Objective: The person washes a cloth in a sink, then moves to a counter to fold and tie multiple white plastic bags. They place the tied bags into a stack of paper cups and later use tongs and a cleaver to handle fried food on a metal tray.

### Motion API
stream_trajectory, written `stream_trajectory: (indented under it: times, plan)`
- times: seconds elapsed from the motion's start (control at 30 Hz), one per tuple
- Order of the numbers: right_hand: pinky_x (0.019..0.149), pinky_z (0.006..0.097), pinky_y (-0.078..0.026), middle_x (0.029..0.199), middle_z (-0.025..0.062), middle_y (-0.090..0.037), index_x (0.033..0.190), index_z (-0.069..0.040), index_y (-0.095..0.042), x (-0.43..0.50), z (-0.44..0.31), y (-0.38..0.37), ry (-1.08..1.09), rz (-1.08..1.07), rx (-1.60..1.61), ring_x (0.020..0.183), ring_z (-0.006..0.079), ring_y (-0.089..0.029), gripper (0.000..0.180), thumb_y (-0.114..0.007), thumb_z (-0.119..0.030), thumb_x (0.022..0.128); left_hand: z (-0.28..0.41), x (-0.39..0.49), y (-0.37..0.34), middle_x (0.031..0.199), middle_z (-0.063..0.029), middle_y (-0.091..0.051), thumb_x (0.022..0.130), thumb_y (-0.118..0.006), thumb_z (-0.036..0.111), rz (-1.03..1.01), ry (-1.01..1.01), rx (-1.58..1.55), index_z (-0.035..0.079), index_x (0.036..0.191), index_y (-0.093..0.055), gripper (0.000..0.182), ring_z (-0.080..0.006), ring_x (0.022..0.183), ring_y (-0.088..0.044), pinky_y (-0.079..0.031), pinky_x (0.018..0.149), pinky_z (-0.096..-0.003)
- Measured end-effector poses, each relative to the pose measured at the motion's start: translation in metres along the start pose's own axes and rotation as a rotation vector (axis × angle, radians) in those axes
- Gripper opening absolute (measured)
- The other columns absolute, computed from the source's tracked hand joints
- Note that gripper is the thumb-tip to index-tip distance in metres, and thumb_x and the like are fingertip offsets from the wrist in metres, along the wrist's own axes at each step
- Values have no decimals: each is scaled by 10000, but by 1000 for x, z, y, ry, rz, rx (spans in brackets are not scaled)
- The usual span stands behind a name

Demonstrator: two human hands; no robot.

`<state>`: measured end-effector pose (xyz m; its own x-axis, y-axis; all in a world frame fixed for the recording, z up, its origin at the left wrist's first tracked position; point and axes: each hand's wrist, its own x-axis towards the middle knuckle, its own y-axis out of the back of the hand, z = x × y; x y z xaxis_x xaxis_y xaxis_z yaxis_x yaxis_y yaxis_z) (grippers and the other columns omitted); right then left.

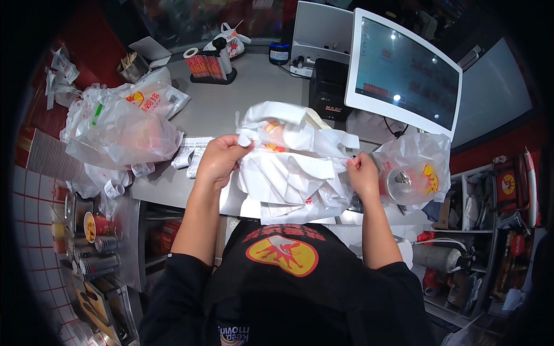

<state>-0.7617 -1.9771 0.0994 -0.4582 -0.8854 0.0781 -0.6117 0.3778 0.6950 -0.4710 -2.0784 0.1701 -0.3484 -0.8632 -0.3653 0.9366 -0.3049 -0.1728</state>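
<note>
A white plastic carrier bag (294, 173) with a red and yellow print is stretched between my hands at the counter's front edge. My left hand (223, 160) pinches the bag's upper left part between thumb and fingers. On the other side my right hand (362, 173) grips its right end. What lies inside the bag cannot be made out. Just right of my right hand stands a translucent bag (426, 173) with a round clear-lidded container in it. Printed receipts (197, 153) lie on the counter left of my left hand.
Filled plastic bags (125, 129) crowd the counter's left side. Behind stand a sticker roll holder (212, 65), a metal cup of sticks (134, 67), a black printer (329, 88) and a white-framed screen (407, 69). Shelves (471, 229) are at right; a cup of food (97, 227) is at lower left.
</note>
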Motion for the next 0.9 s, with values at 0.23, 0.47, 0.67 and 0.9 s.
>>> stream_trajectory:
  times: [0.23, 0.47, 0.67, 0.9]
  plan:
    - [439, 180, -336, 834, -17, -453, 1083, -92, -398, 0, -39, 39, -200, 96, 964, 551, 36, -414, 388, -572, 9, 751, -6, 0, -33, 844, -70, -625, 803, -648, 107, -27, -12, -113, -41, 941, -586, 211, -93, 719, -580, -474, 641, -225]
    - [612, 257, -439, 851, 71, -590, 960, -49, -569, -37, -128, 24, 272, -260, 302, 644, 147, -541, 301, -692, -175, 716, -10, -8, -59, 787, -46, -621, 781, -673, 126, -153, -133, -1, -35, 890, -614, 203, -73, 670, -556, -450, 599, -204]
    - [542, 215, -406, 741, 36, -595, 941, -18, -619, -24, -128, 11, 122, -334, 174, 562, 74, -462, 295, -717, -162, 702, -18, -8, -55, 749, -26, -611, 771, -678, 115, -104, -153, 140, -28, 834, -616, 168, -53, 626, -521, -421, 549, -193]
    - [630, 376, -471, 670, 143, -611, 898, -45, -638, -19, -111, 29, 79, -296, -117, 662, 313, -605, 220, -617, -222, 769, -15, -18, -55, 777, -64, -631, 807, -629, 93, -25, -103, 28, -38, 907, -597, 167, -76, 645, -569, -451, 557, -212]
